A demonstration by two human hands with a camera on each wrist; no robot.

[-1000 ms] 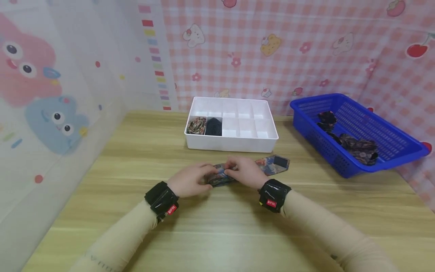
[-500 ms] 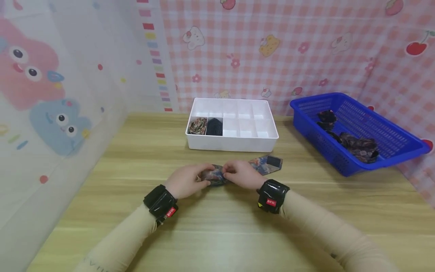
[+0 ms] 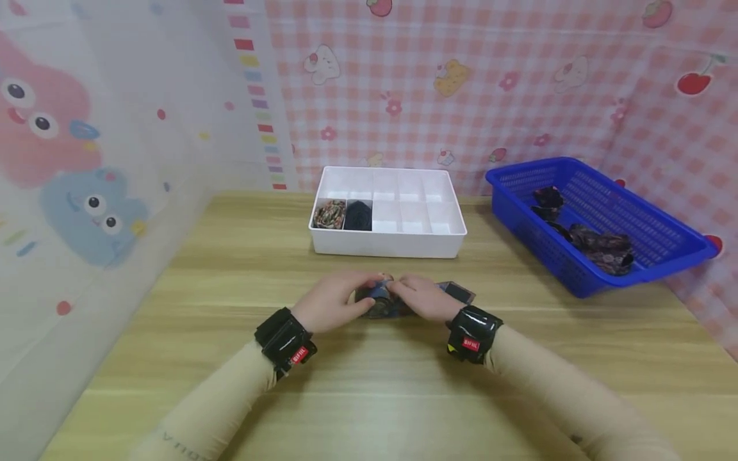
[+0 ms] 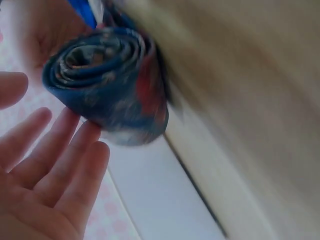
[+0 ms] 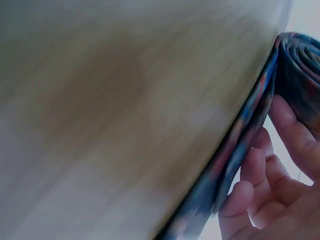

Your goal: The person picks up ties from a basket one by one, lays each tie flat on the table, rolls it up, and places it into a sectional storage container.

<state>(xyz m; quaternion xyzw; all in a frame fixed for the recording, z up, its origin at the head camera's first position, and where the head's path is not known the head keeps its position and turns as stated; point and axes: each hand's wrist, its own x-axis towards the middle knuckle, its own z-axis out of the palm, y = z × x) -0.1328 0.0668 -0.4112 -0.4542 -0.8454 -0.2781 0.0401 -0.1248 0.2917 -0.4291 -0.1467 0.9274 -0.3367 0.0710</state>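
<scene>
Pink-and-white checked cloth w/ cartoon prints [image 3: 490,96] hangs behind a light wood-grain table [image 3: 369,397]. Fingers of a person's L hand [image 3: 331,304] are nearly straight and slightly spread, tips touching the side of a coiled roll of blue, red-flecked patterned fabric [image 4: 110,95]; thumb stands apart. R hand [image 3: 426,299] has one finger against the roll, others bent beside its unrolled strip [image 5: 245,135]; can't tell if they pinch it. The roll sits on its side on the table, btwn the hands. Past the R hand shows the strip's flat end w/ dark rectangular patch [image 3: 458,293], less of it visible than 1 sec. ago. Just behind: white plastic ten-compartment box [image 3: 386,244], w/ a multicoloured roll [image 3: 330,215] and a black roll [image 3: 358,216] in the front row's two leftmost slots, same as before. Far R: blue perforated plastic basket [image 3: 530,235] holding dark patterned fabric pcs. [image 3: 602,246], also unchanged.
</scene>
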